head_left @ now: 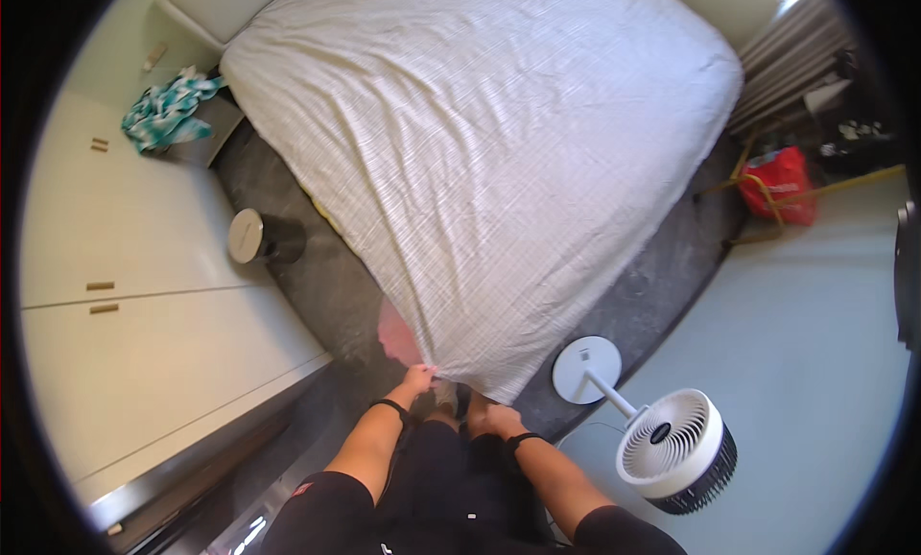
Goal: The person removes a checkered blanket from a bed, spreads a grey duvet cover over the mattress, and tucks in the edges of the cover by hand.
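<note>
A pale checked bed sheet point(537, 171) is spread over the bed, with long wrinkles running down its left half. At the near end, my left hand point(419, 377) pinches the sheet's edge by the left corner. My right hand point(499, 421) is closed at the same edge, farther right; its fingertips are partly hidden. Between the hands the edge hangs in front of my feet. Something pink and soft point(395, 334) shows from under the sheet beside my left hand, its kind unclear.
A white standing fan point(672, 440) with a round base is close on my right. To the left are a dark bin with a light lid point(247, 236), white cabinets point(144, 219) and a teal-and-white cloth point(173, 112) on a small cabinet. A red bag point(782, 186) lies at the right wall.
</note>
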The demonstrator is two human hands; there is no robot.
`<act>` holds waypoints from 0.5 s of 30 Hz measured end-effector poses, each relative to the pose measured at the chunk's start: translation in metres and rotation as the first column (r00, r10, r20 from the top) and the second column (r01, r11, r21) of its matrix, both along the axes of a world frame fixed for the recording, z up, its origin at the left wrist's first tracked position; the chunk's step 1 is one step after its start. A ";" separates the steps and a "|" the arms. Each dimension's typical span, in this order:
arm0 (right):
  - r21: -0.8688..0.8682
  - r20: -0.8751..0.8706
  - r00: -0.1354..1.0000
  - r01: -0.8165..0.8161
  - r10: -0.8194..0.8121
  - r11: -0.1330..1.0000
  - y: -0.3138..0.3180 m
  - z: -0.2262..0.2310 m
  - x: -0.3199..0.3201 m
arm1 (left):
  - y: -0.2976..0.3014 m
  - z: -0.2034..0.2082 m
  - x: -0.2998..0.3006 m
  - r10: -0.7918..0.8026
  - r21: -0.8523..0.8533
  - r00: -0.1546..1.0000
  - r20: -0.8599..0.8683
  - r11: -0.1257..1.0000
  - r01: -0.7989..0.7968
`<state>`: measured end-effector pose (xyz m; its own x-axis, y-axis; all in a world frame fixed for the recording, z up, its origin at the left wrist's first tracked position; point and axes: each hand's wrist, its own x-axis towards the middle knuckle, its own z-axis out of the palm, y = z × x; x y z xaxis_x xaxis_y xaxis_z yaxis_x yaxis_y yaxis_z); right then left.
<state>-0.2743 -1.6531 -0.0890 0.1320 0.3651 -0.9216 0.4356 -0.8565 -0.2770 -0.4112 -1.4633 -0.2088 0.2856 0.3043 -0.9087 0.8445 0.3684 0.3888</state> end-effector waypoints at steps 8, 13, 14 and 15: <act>0.350 0.140 0.926 0.285 -0.351 0.892 -0.052 0.102 0.026 | -0.021 0.004 0.027 -0.919 -0.837 0.393 -0.044 0.248 0.487; 0.567 0.600 0.676 0.018 -0.428 0.823 -0.068 0.249 0.054 | -0.016 0.012 -0.018 -0.971 -0.275 0.087 0.222 0.023 0.961; 0.648 0.624 0.575 0.000 -0.530 0.762 -0.074 0.267 0.067 | -0.011 -0.001 -0.022 -0.960 -0.196 0.052 0.275 -0.002 0.981; 0.702 0.639 0.454 -0.014 -0.621 0.712 -0.087 0.276 0.077 | -0.017 0.021 0.002 -0.976 -0.184 0.141 0.164 0.110 0.977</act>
<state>-0.1972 -1.7400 0.1872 0.8759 0.4798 0.0503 0.4561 -0.7898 -0.4101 -0.4092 -1.4802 -0.1878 0.1907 -0.4142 -0.8900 0.5416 -0.7118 0.4473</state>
